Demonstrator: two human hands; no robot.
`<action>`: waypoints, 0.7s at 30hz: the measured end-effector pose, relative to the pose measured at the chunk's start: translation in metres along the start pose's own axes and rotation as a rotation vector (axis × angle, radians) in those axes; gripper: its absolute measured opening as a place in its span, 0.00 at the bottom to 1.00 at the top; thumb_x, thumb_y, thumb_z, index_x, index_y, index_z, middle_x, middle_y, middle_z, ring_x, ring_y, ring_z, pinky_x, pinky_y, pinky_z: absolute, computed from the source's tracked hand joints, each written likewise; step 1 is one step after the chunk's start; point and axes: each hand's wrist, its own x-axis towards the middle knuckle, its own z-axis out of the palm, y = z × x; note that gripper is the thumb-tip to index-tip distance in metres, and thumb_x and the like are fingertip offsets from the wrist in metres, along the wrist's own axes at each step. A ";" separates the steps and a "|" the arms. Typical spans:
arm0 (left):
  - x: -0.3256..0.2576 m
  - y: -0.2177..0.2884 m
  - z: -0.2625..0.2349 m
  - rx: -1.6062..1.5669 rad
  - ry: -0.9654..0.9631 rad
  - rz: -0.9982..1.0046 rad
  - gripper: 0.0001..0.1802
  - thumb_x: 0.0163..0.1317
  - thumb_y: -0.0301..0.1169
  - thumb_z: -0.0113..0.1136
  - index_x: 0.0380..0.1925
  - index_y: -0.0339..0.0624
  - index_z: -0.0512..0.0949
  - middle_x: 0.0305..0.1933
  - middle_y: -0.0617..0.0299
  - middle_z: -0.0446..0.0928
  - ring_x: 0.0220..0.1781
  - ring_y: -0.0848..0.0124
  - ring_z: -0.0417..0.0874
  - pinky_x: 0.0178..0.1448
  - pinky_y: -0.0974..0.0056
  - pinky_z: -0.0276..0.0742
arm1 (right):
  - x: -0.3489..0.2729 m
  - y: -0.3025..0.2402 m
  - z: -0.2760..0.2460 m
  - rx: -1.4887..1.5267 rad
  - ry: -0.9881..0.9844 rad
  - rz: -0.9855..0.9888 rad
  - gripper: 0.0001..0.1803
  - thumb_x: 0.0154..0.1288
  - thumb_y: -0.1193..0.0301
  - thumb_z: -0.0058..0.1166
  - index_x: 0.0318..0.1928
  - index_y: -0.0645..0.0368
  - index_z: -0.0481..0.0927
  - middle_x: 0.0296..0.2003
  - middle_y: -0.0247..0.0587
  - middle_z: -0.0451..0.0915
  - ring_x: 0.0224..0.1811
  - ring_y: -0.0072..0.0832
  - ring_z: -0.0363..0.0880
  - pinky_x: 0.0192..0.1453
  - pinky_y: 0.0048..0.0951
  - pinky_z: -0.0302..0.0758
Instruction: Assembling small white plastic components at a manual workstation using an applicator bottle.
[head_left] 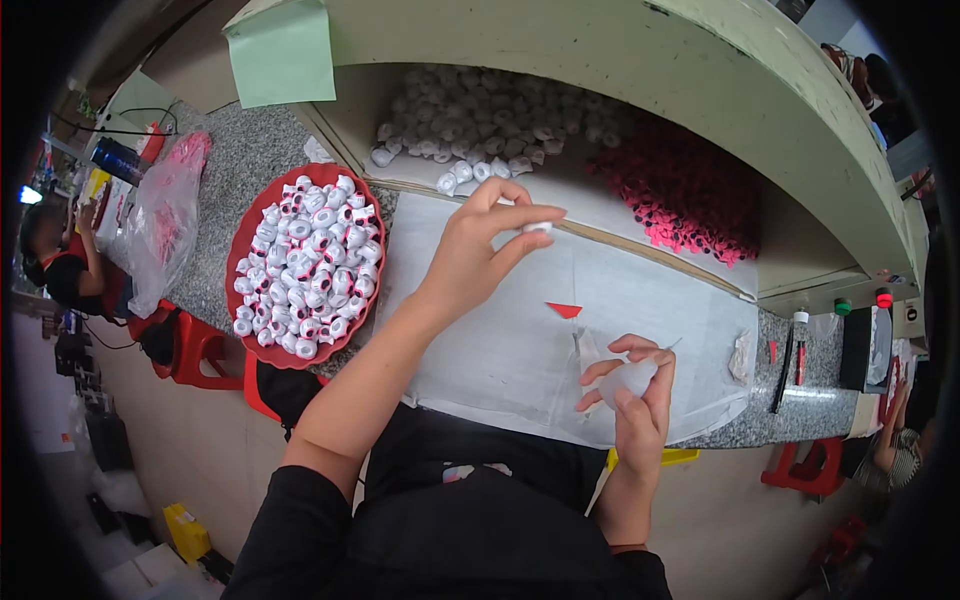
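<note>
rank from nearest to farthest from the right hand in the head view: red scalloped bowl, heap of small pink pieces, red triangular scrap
1. red triangular scrap, ahead and left
2. heap of small pink pieces, ahead, inside the shelf
3. red scalloped bowl, far left

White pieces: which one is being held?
The white piece pinched in the left hand's fingers; the others lie in the red bowl or on the shelf.
</note>
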 end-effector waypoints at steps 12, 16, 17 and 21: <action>-0.083 0.033 0.030 -1.110 -0.003 -0.338 0.13 0.50 0.18 0.53 0.38 0.34 0.68 0.44 0.50 0.69 0.43 0.69 0.74 0.46 0.63 0.73 | -0.010 -0.018 0.014 0.008 0.332 -0.285 0.21 0.44 0.69 0.59 0.36 0.60 0.62 0.33 0.39 0.63 0.25 0.23 0.66 0.25 0.20 0.68; -0.089 0.034 0.027 -1.175 0.019 -0.351 0.15 0.49 0.19 0.54 0.40 0.34 0.68 0.44 0.50 0.69 0.42 0.69 0.74 0.46 0.64 0.73 | -0.010 -0.011 0.025 -0.149 0.367 -0.568 0.22 0.44 0.67 0.59 0.35 0.58 0.62 0.29 0.37 0.62 0.25 0.22 0.63 0.29 0.18 0.65; -0.088 0.039 0.024 -1.220 0.023 -0.405 0.17 0.49 0.20 0.55 0.41 0.34 0.67 0.43 0.51 0.70 0.42 0.69 0.74 0.46 0.65 0.73 | -0.011 -0.011 0.027 -0.152 0.367 -0.567 0.22 0.44 0.67 0.59 0.35 0.58 0.62 0.29 0.37 0.62 0.25 0.22 0.63 0.29 0.18 0.65; -0.090 0.040 0.019 -1.287 0.041 -0.440 0.20 0.48 0.22 0.57 0.43 0.35 0.65 0.42 0.53 0.70 0.40 0.70 0.75 0.46 0.66 0.72 | -0.017 -0.005 0.038 -0.377 0.296 -0.701 0.24 0.44 0.57 0.61 0.32 0.57 0.62 0.28 0.36 0.63 0.23 0.19 0.62 0.24 0.17 0.62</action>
